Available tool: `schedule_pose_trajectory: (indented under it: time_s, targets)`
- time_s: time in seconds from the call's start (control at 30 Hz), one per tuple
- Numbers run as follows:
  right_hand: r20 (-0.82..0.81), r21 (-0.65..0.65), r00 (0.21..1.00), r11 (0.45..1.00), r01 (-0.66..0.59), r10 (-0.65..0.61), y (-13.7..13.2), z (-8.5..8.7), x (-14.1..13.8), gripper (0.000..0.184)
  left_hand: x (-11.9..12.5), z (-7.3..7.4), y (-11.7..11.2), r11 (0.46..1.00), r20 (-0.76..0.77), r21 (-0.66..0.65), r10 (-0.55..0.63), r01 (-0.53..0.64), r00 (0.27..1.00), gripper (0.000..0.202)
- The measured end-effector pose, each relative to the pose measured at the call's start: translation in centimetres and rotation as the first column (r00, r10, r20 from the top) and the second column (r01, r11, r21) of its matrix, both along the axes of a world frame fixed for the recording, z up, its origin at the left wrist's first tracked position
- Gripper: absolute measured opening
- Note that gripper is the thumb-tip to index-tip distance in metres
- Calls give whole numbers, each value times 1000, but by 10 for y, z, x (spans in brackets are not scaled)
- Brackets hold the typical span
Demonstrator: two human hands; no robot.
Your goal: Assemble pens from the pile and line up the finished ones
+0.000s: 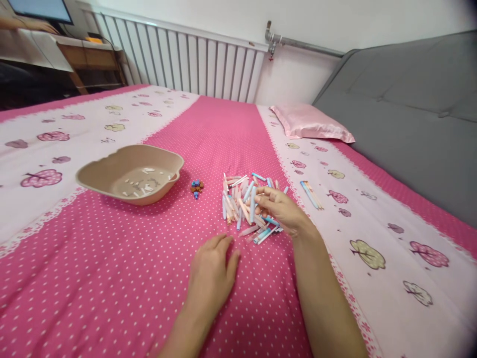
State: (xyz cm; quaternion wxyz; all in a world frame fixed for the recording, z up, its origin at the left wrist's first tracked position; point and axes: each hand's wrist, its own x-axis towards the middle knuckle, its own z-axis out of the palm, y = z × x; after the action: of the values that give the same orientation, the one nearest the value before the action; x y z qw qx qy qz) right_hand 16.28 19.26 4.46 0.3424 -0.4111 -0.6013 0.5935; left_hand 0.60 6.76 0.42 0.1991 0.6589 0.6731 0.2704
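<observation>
My right hand [276,206] pinches a pale blue pen barrel [253,205] upright between thumb and fingers, above a loose pile of pen parts [233,201] in pink, peach, white and blue. Resting on the pink dotted bedsheet just in front of the pile, my left hand [212,263] is palm down with its fingers apart and nothing in it. A few assembled-looking pens [311,194] lie side by side to the right of the pile. Left of the pile is a small cluster of brown and blue pieces [196,188].
A tan basin [128,174] with small white pieces in it stands at the left. A pink pillow [311,122] lies by the grey headboard [402,104]. Behind the bed is a white radiator [179,54]. Another person's arm [28,24] rests on a desk at the far left.
</observation>
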Motion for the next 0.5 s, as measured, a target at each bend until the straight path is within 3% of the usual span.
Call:
schedule_pose_trajectory:
  time_s: [0.07,0.13,0.17,0.23,0.3,0.33,0.4,0.5]
  targets:
    - [-20,19,999,999,-42,42,-3,3,-2,23,0,3,0,998,205,-17,58,-56,977,36]
    - [-17,60,989,987,-149,150,-10,8,-5,20,0,6,1,989,492,-105,139,-100,860,38]
    - [-2,83,974,971,-226,227,-14,11,-7,17,0,8,1,980,642,-174,191,-102,742,41]
    - [59,147,918,906,-397,393,-25,18,-13,13,-1,13,3,951,859,-302,298,-58,417,46]
    - [182,238,847,813,-531,500,-36,22,-21,13,-3,17,4,927,919,-374,372,-12,128,45]
    - [261,284,821,773,-568,508,-42,23,-25,16,-4,19,5,918,917,-397,396,0,38,41]
    - [421,344,776,709,-615,469,-50,23,-33,24,-5,22,6,898,896,-440,439,3,-58,29]
    - [564,358,716,660,-661,411,-57,23,-40,33,-7,24,7,862,854,-507,505,17,-127,19]
